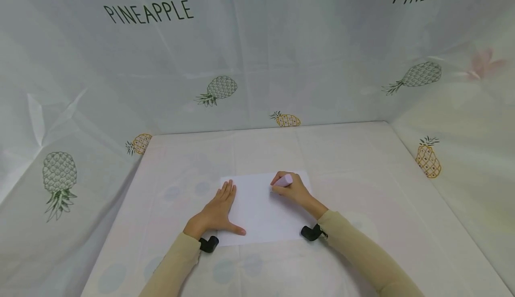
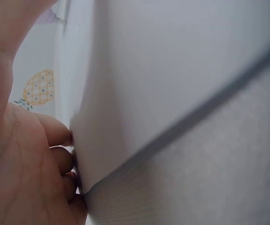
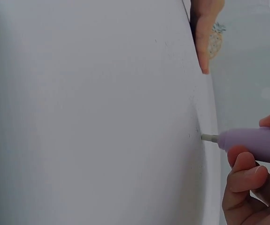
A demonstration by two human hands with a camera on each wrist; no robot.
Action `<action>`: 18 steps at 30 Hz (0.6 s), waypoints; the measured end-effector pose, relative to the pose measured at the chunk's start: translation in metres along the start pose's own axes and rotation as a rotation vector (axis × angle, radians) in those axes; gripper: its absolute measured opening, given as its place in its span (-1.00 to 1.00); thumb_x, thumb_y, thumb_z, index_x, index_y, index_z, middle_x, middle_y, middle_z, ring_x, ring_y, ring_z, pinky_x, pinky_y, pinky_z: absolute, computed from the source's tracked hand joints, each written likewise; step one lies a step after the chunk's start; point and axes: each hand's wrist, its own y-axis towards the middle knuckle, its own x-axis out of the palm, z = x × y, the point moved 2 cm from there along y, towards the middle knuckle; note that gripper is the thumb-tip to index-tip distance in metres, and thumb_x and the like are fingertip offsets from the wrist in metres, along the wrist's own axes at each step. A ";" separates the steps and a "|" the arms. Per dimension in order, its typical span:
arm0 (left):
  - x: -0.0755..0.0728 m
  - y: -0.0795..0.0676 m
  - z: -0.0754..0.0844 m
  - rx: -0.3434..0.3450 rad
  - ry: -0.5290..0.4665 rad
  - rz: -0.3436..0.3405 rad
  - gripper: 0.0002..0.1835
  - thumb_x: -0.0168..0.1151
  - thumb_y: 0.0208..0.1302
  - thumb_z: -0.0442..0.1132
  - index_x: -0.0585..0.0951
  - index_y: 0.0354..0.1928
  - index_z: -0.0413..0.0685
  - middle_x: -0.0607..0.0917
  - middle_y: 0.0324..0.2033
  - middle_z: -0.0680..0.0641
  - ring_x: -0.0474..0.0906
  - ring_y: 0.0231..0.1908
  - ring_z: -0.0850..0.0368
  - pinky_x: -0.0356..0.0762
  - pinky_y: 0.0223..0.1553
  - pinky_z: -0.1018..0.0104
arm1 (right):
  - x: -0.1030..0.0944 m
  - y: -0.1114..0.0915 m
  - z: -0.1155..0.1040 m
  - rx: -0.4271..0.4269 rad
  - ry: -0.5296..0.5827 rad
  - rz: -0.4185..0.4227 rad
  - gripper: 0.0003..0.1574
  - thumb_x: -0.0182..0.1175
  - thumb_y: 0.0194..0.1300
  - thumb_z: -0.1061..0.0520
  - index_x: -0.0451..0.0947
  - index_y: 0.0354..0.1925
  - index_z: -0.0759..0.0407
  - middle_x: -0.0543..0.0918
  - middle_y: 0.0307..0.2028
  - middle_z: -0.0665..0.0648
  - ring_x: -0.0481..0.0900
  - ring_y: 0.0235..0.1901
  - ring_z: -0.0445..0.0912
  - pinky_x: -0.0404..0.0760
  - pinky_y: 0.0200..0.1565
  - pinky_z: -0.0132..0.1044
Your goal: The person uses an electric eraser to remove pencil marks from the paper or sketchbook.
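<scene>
A white sheet of paper (image 1: 257,207) lies on the table before me. My left hand (image 1: 215,211) rests spread on its left part, thumb apart from the straight fingers. In the left wrist view, the fingers (image 2: 62,159) press at the paper's edge. My right hand (image 1: 297,192) grips a thick lilac pen-like tool (image 3: 259,143) over the paper's upper right. The tool's narrow, blunt grey tip (image 3: 210,138) meets the paper in the right wrist view. Small dark specks (image 3: 196,131) are scattered around that tip. The tool's rear end is rounded in the head view.
A pale cloth with faint coloured dots covers the table (image 1: 362,163). Hanging sheets with pineapple prints (image 1: 221,86) enclose its back and sides. Black wrist cameras (image 1: 311,233) sit at both cuffs, low over the paper's front corners.
</scene>
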 end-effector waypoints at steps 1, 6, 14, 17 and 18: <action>0.000 0.000 0.000 -0.002 -0.001 0.000 0.54 0.46 -0.22 0.50 -0.13 0.54 -0.36 -0.25 0.54 -0.31 -0.39 0.52 -0.21 -0.23 0.48 -0.07 | 0.001 0.000 -0.001 0.003 -0.006 0.001 -0.89 0.26 0.13 0.46 0.61 -0.30 0.49 0.67 -0.38 0.20 0.54 -0.50 -0.13 0.57 -0.43 -0.36; 0.001 0.000 0.000 -0.008 0.001 -0.002 0.55 0.46 -0.23 0.50 -0.13 0.54 -0.36 -0.25 0.54 -0.31 -0.40 0.52 -0.21 -0.24 0.48 -0.07 | 0.003 0.000 -0.001 0.015 -0.031 0.012 -0.88 0.27 0.13 0.47 0.61 -0.29 0.50 0.68 -0.36 0.21 0.55 -0.49 -0.13 0.58 -0.42 -0.37; 0.002 0.001 -0.002 -0.015 0.013 -0.003 0.56 0.44 -0.24 0.52 -0.14 0.54 -0.35 -0.27 0.54 -0.29 -0.42 0.52 -0.18 -0.25 0.48 -0.06 | 0.003 0.001 0.000 -0.030 -0.026 -0.003 -0.89 0.27 0.13 0.49 0.61 -0.30 0.50 0.68 -0.35 0.26 0.56 -0.49 -0.11 0.58 -0.42 -0.37; 0.002 0.001 -0.002 -0.014 0.009 0.000 0.56 0.45 -0.24 0.52 -0.14 0.54 -0.35 -0.27 0.54 -0.29 -0.41 0.52 -0.18 -0.25 0.48 -0.06 | 0.002 0.001 -0.001 -0.031 -0.029 -0.007 -0.89 0.27 0.13 0.49 0.61 -0.30 0.50 0.68 -0.36 0.26 0.56 -0.50 -0.12 0.57 -0.42 -0.37; 0.002 0.001 -0.002 -0.013 0.009 0.000 0.56 0.45 -0.24 0.52 -0.14 0.54 -0.35 -0.26 0.54 -0.29 -0.41 0.52 -0.19 -0.25 0.48 -0.06 | 0.003 0.001 -0.001 -0.032 -0.029 -0.007 -0.89 0.27 0.13 0.49 0.61 -0.30 0.50 0.68 -0.36 0.25 0.55 -0.50 -0.12 0.57 -0.42 -0.37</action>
